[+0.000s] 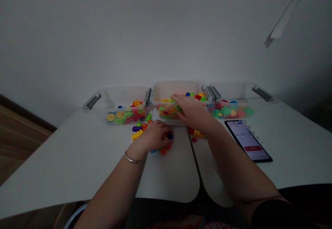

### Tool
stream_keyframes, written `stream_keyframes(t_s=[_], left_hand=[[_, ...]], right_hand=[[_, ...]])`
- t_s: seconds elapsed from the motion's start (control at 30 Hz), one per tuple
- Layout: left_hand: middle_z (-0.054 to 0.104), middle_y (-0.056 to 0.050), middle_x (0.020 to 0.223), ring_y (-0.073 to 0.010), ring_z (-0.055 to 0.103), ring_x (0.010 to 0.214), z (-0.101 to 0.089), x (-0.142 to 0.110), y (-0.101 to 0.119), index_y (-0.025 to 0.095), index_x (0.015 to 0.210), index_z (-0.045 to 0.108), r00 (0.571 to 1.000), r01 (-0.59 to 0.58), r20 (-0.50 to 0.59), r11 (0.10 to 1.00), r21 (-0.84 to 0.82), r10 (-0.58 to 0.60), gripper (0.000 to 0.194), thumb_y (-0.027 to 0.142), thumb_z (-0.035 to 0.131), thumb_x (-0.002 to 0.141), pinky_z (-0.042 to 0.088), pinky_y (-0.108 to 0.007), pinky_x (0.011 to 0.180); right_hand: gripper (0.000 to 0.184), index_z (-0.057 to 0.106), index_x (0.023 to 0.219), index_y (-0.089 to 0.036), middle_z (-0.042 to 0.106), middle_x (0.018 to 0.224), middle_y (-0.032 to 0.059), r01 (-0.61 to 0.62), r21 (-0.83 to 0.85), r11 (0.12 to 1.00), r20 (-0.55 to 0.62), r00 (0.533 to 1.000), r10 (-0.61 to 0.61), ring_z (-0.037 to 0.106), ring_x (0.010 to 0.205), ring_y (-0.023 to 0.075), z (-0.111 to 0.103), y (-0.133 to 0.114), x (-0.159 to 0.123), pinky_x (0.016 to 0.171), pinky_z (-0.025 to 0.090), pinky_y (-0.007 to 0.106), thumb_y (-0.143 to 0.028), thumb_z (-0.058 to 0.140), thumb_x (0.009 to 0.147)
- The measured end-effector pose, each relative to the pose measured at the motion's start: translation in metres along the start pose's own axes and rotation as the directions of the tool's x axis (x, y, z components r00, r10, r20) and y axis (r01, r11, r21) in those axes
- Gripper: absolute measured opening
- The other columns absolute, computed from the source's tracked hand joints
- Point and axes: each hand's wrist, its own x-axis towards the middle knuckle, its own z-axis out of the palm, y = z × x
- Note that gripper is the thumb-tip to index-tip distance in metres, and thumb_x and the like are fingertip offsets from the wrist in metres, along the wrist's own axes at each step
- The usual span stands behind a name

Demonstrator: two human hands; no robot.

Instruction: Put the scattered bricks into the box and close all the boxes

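Two hands, three bins, one phone. Left hand: fingers curled over loose plastic building blocks on the counter; whether it grips the dark blue block at its fingertips cannot be told. One metal bangle on that wrist. Right hand: open, palm down, across the middle clear plastic bin, over orange and green blocks. Left bin: blocks, yellow wheels. Right bin: coloured balls. Smartphone: lit, right of the right hand.
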Motion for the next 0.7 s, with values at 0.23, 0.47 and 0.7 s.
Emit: stream_keyframes(t_s=[0.23, 0.47, 0.7], left_hand=[[0.070, -0.006, 0.107, -0.0264, 0.056, 0.106, 0.003, 0.002, -0.004, 0.025, 0.108, 0.070, 1.000, 0.013, 0.016, 0.999, 0.033, -0.013, 0.030, 0.038, 0.069, 0.081, 0.041, -0.041, 0.096], [0.071, -0.005, 0.100, -0.0253, 0.058, 0.100, 0.005, 0.003, -0.008, 0.025, 0.107, 0.071, 1.000, 0.018, -0.005, 0.999, 0.039, -0.018, 0.026, 0.034, 0.066, 0.083, 0.044, -0.040, 0.090], [0.071, -0.006, 0.098, -0.0280, 0.058, 0.099, 0.008, 0.004, 0.002, 0.025, 0.102, 0.072, 0.998, 0.066, -0.028, 0.983, 0.174, -0.062, 0.024, 0.030, 0.067, 0.080, 0.045, -0.042, 0.086]], right_hand=[[0.034, 0.063, 0.119, -0.015, 0.066, 0.118, 0.0124, 0.079, 0.038, 0.996, -0.019, 0.997, -0.078, 0.054, 0.116, 0.0267, -0.025, -0.003, -0.004, 0.101, 0.041, 0.044, -0.016, 0.051, 0.087], [0.027, 0.068, 0.113, -0.020, 0.069, 0.105, 0.0092, 0.054, 0.010, 0.998, 0.079, 0.995, -0.055, 0.060, 0.101, 0.0236, -0.032, -0.023, -0.009, 0.089, 0.045, 0.036, -0.017, 0.053, 0.090], [0.018, 0.072, 0.098, -0.018, 0.074, 0.096, 0.0118, -0.013, -0.069, 0.998, 0.375, 0.926, 0.039, 0.069, 0.089, 0.0293, -0.012, -0.023, -0.021, 0.071, 0.051, 0.036, -0.026, 0.066, 0.083]])
